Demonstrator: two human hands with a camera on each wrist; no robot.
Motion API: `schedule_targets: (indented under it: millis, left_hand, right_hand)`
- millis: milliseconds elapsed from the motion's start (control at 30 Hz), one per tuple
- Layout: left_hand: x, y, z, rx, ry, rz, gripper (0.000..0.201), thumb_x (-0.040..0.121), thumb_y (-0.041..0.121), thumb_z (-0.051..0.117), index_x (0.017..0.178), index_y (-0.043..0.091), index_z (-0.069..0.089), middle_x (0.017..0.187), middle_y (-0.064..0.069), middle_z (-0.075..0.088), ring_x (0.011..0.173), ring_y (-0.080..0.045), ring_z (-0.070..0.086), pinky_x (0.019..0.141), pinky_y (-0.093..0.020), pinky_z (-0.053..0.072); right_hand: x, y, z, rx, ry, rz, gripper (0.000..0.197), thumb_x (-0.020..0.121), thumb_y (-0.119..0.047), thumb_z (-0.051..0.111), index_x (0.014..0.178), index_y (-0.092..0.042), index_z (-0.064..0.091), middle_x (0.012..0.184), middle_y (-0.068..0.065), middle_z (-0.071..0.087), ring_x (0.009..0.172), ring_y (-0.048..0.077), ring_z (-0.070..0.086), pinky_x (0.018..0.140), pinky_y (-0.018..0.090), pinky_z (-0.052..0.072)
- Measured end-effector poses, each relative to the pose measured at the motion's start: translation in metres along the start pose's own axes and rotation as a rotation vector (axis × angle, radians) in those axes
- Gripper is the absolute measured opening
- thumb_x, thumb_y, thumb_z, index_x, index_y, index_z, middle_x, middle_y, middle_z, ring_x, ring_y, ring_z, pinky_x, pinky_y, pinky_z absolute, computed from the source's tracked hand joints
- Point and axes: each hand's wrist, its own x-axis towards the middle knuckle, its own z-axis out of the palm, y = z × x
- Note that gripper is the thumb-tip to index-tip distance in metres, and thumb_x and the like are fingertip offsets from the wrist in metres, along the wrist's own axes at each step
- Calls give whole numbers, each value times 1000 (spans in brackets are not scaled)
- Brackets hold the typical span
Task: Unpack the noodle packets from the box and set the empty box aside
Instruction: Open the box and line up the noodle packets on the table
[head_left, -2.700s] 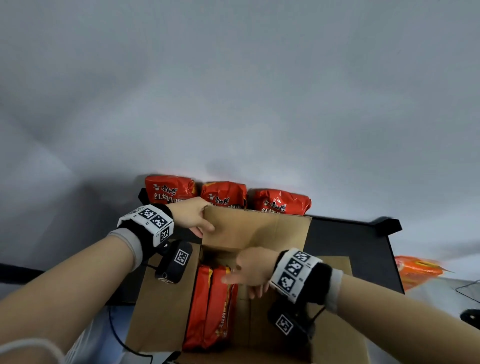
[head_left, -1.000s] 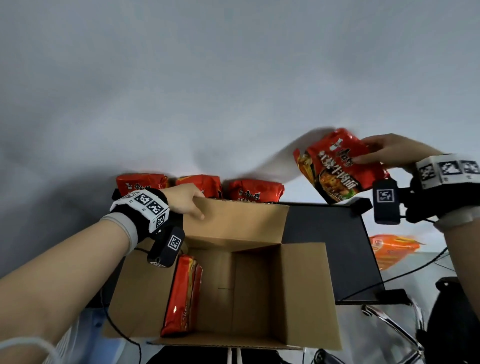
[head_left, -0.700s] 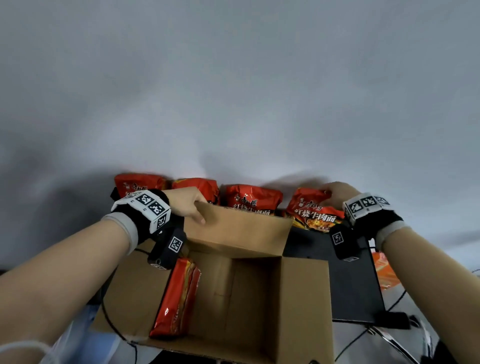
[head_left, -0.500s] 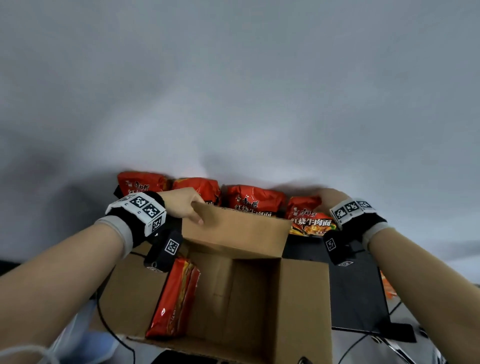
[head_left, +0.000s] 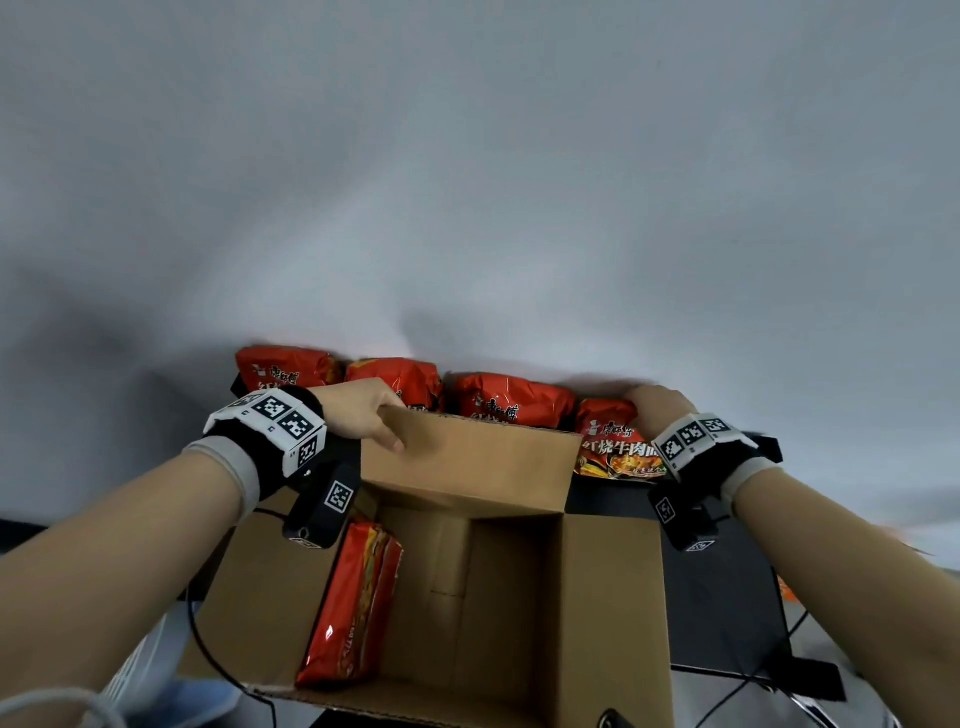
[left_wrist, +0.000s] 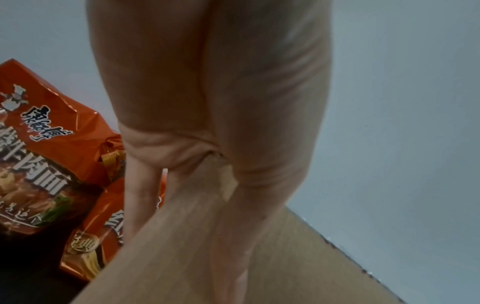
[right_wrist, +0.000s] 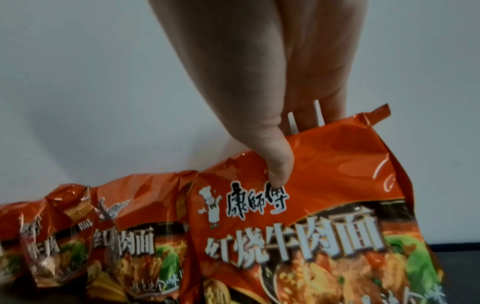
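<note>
A plain indoor workspace is suggested, perhaps an office or a lab, though which cannot be told. A bare grey-white wall (head_left: 467, 182) is met by the far edge of a black tabletop (head_left: 727, 597). Cables (head_left: 748, 680) are seen trailing off its right near corner, and marker-tagged wrist bands (head_left: 270, 428) are worn.

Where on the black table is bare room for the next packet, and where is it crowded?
Bare room: the black table right of the box, in front of the packet held by the right hand. Crowded: the back row of packets along the wall, behind the flap gripped by the left hand.
</note>
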Motion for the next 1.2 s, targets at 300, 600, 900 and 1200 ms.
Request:
schedule_targets:
  millis: [300,600,900,1200]
  left_hand:
    - [2,2,3,-29,21,3,13,80,16,71,80,27,66,84,11,67,83,-9,62,76,-21,45]
    - [-2,4,3,-31,44,24,12,79,17,72,83,26,64,90,1,70,83,-14,64,78,-28,50]
    - [-11,-10,5,-251,100,100,23,83,11,67,106,13,63,101,-6,67,90,-20,65,76,-27,55]
    - [-13,-38,20,-424,30,55,44,86,6,62,127,3,48,119,-21,64,106,-32,64,96,-46,51]
  right_hand:
    - [-18,-3,-16,-110,224,8,24,88,-13,55,109,-12,65,111,8,70,101,28,65,82,34,52]
    - [-109,-58,-103,429,-15,-268,30,89,-30,56,73,-12,73,63,-5,71,62,10,68,64,20,53]
    - [-145,-222,9,427,-795,-206,57,94,-39,48,128,7,44,118,24,64,85,32,68,56,26,54]
    - [-140,-262,70,588,-904,162,61,92,-35,51,136,4,37,123,18,58,126,36,50,101,40,46]
